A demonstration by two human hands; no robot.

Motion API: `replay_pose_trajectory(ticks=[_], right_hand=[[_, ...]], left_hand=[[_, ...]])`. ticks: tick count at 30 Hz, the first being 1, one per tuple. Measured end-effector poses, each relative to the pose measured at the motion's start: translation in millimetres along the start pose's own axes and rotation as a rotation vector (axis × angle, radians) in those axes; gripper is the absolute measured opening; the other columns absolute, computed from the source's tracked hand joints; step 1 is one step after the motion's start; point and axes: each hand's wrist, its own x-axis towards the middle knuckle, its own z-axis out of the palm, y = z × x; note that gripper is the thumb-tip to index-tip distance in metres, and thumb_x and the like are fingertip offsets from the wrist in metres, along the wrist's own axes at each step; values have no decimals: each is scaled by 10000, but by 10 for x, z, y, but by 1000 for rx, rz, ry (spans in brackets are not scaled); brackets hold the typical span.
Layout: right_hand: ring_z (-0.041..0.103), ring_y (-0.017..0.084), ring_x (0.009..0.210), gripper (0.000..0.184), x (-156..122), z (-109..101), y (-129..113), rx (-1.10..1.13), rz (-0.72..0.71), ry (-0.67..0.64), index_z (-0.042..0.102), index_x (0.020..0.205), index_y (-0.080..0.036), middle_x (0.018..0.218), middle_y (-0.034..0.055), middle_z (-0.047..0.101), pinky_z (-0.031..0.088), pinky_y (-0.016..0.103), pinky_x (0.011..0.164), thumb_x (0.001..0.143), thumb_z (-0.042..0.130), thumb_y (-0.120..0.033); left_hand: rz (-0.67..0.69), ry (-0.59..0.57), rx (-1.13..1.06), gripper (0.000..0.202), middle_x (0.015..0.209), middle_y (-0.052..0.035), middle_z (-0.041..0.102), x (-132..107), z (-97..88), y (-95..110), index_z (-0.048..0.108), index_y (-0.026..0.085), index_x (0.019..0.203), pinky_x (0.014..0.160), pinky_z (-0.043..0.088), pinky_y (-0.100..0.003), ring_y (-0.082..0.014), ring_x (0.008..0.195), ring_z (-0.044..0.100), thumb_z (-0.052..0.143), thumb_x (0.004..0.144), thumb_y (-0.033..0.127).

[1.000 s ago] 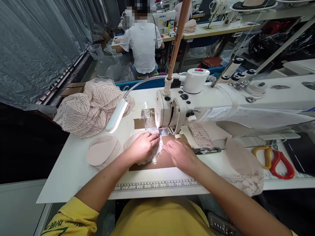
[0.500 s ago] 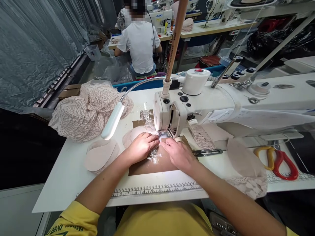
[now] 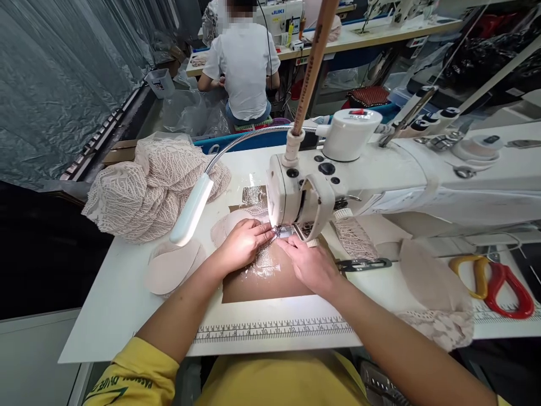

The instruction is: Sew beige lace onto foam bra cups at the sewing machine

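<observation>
My left hand [image 3: 243, 243] lies on a pale lace piece [image 3: 226, 225], fingers pressed together, fingertips at the needle of the white sewing machine [image 3: 304, 194]. My right hand [image 3: 310, 265] presses the same lace from the right, fingers close together and pointing at the presser foot. The lace rests on a brown taped patch [image 3: 270, 282] of the table. Most of the lace is hidden under my hands.
A heap of lace cups [image 3: 147, 186] and flat beige pads [image 3: 171, 268] lie at left under the gooseneck lamp [image 3: 192, 208]. More pads [image 3: 431, 282], black snips [image 3: 363, 263] and red-yellow scissors [image 3: 494, 279] lie at right. A person in white [image 3: 245, 67] sits ahead.
Both hands have slid forward with the lace, closer under the presser foot; less lace shows between them than before. The view shifted slightly.
</observation>
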Motion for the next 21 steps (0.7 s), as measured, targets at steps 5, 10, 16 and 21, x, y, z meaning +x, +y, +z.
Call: replay_pose_trajectory(ticks=[5, 10, 16, 21], right_hand=[[496, 175, 755, 514, -20, 36, 26, 21, 4, 22, 595, 1273, -230, 889, 47, 624, 310, 298, 618, 820, 448, -36], [500, 163, 709, 466, -4, 24, 13, 11, 24, 49, 629, 1222, -238, 894, 37, 639, 328, 285, 608, 829, 453, -61], [532, 169, 726, 424, -10, 44, 34, 55, 11, 119, 658, 1158, -217, 924, 36, 662, 390, 278, 669, 839, 434, -50], [559, 199, 765, 384, -26, 95, 80, 75, -1, 155, 678, 1111, -177, 915, 58, 675, 424, 300, 683, 860, 413, -59]], left_hand=[[-13, 3, 19, 341, 1176, -107, 632, 13, 4, -12, 591, 170, 1235, 819, 426, -389, -246, 938, 516, 459, 923, 203], [-29, -2, 34, 353, 1163, -111, 622, 26, -34, 3, 587, 162, 1227, 883, 419, -396, -260, 1023, 514, 476, 892, 158], [-198, -57, 101, 301, 1146, -127, 601, -36, -220, 64, 608, 139, 1137, 845, 457, -399, -272, 1033, 543, 456, 919, 280], [-270, -181, 98, 260, 911, -79, 616, -92, -322, 173, 639, 152, 871, 664, 454, -321, -213, 808, 567, 416, 935, 270]])
